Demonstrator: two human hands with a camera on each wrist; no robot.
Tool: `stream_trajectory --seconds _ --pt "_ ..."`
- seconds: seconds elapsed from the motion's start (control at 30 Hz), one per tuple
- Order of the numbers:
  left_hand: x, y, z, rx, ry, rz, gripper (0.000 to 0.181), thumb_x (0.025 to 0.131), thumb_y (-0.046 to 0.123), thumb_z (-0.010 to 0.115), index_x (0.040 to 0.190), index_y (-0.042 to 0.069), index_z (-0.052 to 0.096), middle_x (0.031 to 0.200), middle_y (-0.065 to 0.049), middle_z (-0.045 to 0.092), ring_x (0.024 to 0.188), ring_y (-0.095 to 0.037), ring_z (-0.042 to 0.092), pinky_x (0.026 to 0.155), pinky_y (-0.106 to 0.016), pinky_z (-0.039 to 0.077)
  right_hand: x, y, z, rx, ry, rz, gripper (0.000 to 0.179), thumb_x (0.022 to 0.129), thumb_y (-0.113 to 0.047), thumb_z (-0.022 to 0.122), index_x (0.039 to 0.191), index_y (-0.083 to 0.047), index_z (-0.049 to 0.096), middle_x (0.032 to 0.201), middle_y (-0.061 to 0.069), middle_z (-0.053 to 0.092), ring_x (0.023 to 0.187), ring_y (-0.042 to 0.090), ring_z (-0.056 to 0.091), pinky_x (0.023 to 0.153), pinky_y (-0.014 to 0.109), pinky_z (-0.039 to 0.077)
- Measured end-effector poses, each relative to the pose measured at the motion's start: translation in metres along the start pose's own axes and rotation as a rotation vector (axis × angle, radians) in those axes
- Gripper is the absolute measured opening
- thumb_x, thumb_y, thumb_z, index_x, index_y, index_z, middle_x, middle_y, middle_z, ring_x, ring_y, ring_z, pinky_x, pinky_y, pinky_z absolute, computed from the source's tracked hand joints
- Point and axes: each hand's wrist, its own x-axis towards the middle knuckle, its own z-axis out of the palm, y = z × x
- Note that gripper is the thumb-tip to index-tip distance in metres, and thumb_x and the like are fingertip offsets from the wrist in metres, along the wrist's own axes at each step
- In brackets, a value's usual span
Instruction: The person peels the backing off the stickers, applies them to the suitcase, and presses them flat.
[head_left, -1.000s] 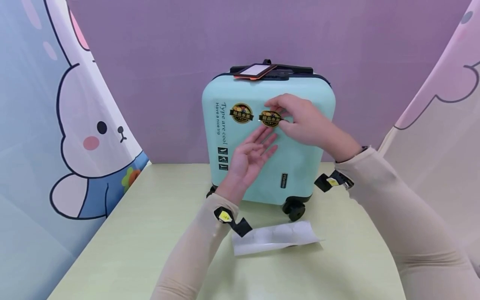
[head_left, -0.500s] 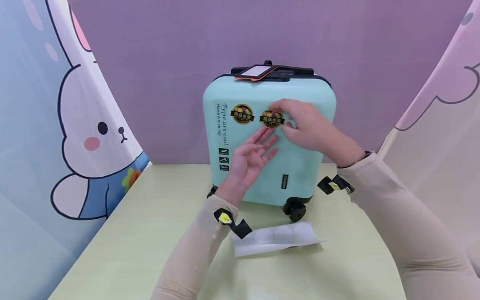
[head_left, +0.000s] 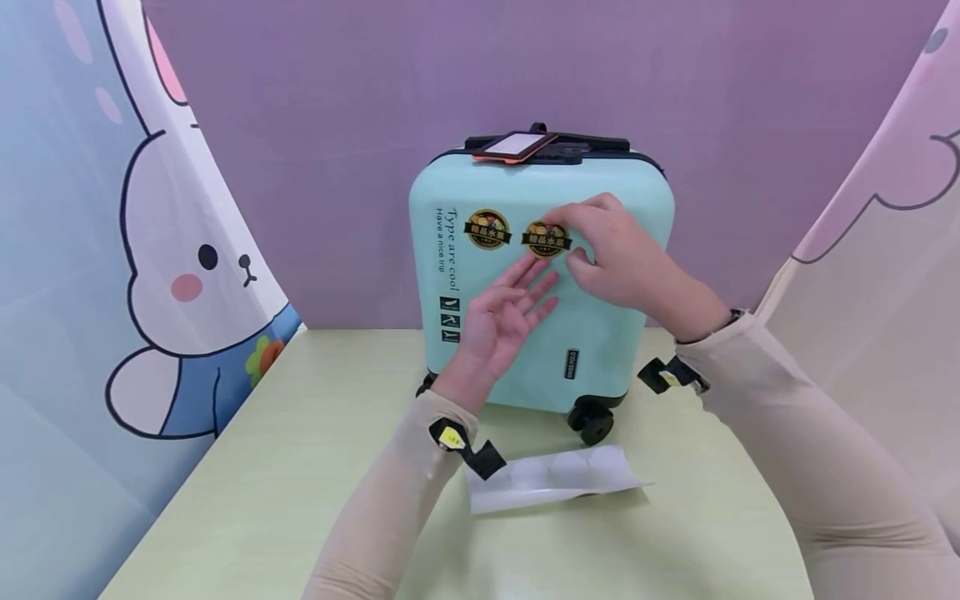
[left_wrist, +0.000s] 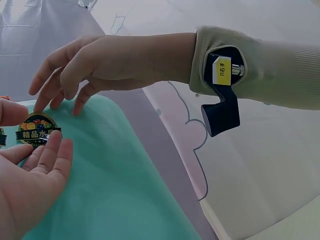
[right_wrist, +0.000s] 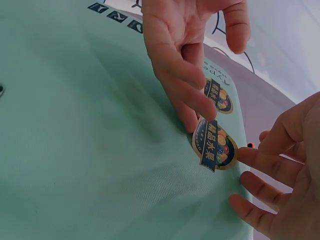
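Note:
A mint-green suitcase [head_left: 600,333] stands upright on the table, one round fruit sticker [head_left: 487,229] on its upper front. To the right of that lies a second round sticker [head_left: 546,239], black and gold with fruit pictures, against the shell. My left hand [head_left: 498,321], palm up with fingers extended, touches its lower edge with the fingertips. At its upper right edge rests a fingertip of my right hand [head_left: 618,254], whose thumb is apart from the sticker. In the right wrist view the sticker [right_wrist: 215,145] sits between the fingertips of both hands.
A white sticker backing sheet [head_left: 551,479] lies on the pale table [head_left: 360,467] before the suitcase's black wheel [head_left: 592,422]. On top, an orange-edged luggage tag [head_left: 513,146] rests near the black handle [head_left: 600,143]. A purple backdrop [head_left: 337,167] hangs behind.
My right thumb has come away from the sticker's right edge, and the right hand has shifted slightly down and right. More of the sticker's face shows. The left hand stays nearly still.

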Motion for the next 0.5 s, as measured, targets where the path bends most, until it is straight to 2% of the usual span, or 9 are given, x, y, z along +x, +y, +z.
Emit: stream_trajectory --seconds 0.27,0.43,0.5 --pt "-0.0003 -0.0001 -0.0007 0.031 -0.004 -0.006 0.061 0.093 -0.001 0.032 0.154 0.002 0.032 0.155 -0.016 0.038 0.139 -0.035 0.039 0.114 -0.046 0.035 -0.0038 0.0002 -0.0007 0.002 0.034 0.027 0.046 0.086 0.007 0.047 0.129 0.001 0.061 0.126 0.015 0.065 0.121 0.036 0.046 0.092 0.049 0.043" --pt "-0.0007 0.0000 -0.0018 0.053 -0.002 -0.007 0.061 0.093 0.000 0.033 0.153 0.004 0.033 0.154 -0.015 0.039 0.134 -0.032 0.044 0.113 -0.047 0.035 -0.0054 0.0019 -0.0004 0.040 0.109 -0.041 0.045 0.085 0.009 0.047 0.128 0.005 0.060 0.126 0.019 0.063 0.118 0.037 0.050 0.097 0.050 0.042" --pt "-0.0007 0.0003 -0.0022 0.055 0.000 -0.010 0.060 0.093 0.000 0.034 0.153 0.004 0.034 0.154 -0.014 0.041 0.131 -0.030 0.047 0.113 -0.047 0.035 -0.0056 0.0027 0.0004 0.073 0.153 -0.062 0.043 0.086 0.011 0.049 0.127 0.006 0.060 0.125 0.020 0.063 0.112 0.036 0.053 0.092 0.049 0.045"
